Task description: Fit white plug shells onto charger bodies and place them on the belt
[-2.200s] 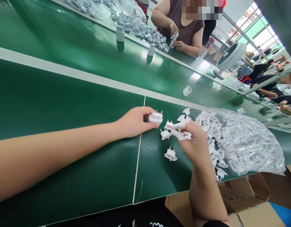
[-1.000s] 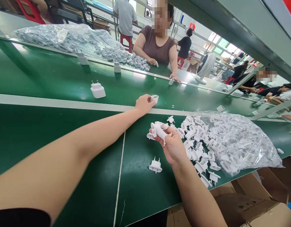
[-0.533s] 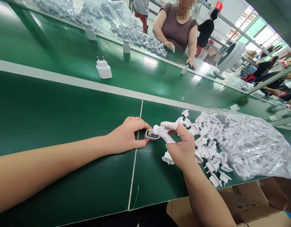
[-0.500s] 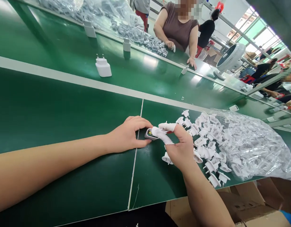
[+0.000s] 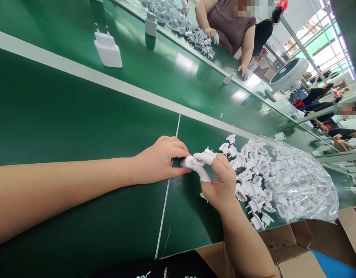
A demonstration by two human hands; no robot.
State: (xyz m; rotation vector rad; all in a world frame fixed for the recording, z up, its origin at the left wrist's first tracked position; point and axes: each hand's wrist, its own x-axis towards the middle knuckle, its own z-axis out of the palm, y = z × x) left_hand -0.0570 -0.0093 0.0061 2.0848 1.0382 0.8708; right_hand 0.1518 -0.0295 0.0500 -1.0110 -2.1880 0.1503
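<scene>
A small white charger housing (image 5: 183,163) lies on its side on the green bench, mostly covered by fingers. My left hand (image 5: 166,159) is closed around its left end, thumb below and fingers above. From the right, my right hand (image 5: 221,173) reaches in with white finger cots (image 5: 205,157) on thumb and forefinger. Those covered fingertips are pinched together at the housing's open end and hide whatever is between them. Just beyond them sits a white plug cap (image 5: 207,150), pins up. More white plug caps (image 5: 249,164) are heaped to the right of this hand.
A clear plastic bag (image 5: 308,185) full of caps lies on the right, above cardboard boxes (image 5: 288,239). Finished-looking chargers (image 5: 108,50) stand on the belt beyond the pale strip (image 5: 131,89). Across it, a co-worker (image 5: 230,27) sits by another heap of parts and a fan (image 5: 289,73).
The view has tilted and shifted. My right fingertips now cover the housing's open end, where a green and yellow interior showed before. The nearest standing charger sits farther left in view.
</scene>
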